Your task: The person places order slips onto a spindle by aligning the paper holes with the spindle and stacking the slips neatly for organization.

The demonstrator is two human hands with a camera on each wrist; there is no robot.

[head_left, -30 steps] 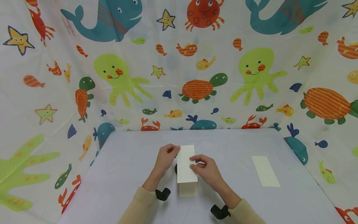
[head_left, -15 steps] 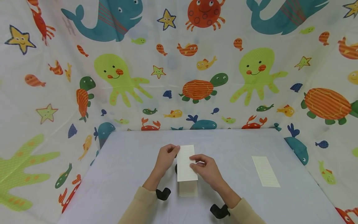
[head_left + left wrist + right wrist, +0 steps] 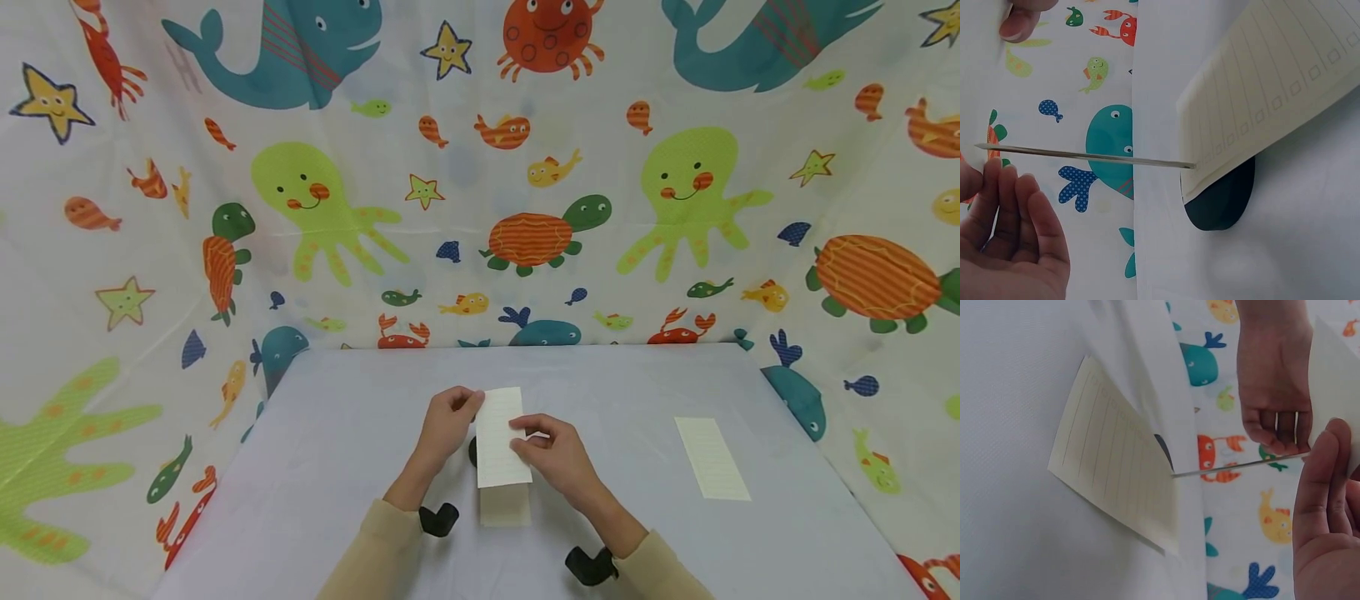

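Observation:
In the head view my left hand (image 3: 444, 425) pinches the upper left edge of a lined note sheet (image 3: 501, 437). My right hand (image 3: 555, 454) holds the same sheet by its right edge. Below it stands a paper spike: a thin pointed metal rod (image 3: 1085, 155) rising from a dark round base (image 3: 1222, 200). Another lined sheet (image 3: 1260, 100) is pierced by the rod and lies low against the base, slightly raised from the table. The rod's tip reaches up between my hands, near the held sheet; whether it touches the paper I cannot tell.
A loose lined sheet (image 3: 712, 458) lies on the right side of the white-covered table (image 3: 337, 400). Behind and beside the table hangs a curtain (image 3: 465, 292) printed with sea animals. Dark wrist mounts (image 3: 438, 520) are strapped to both forearms.
The held sheet has tilted a little, its near end rising and then shifting slightly right. Both hands keep their hold and have barely moved.

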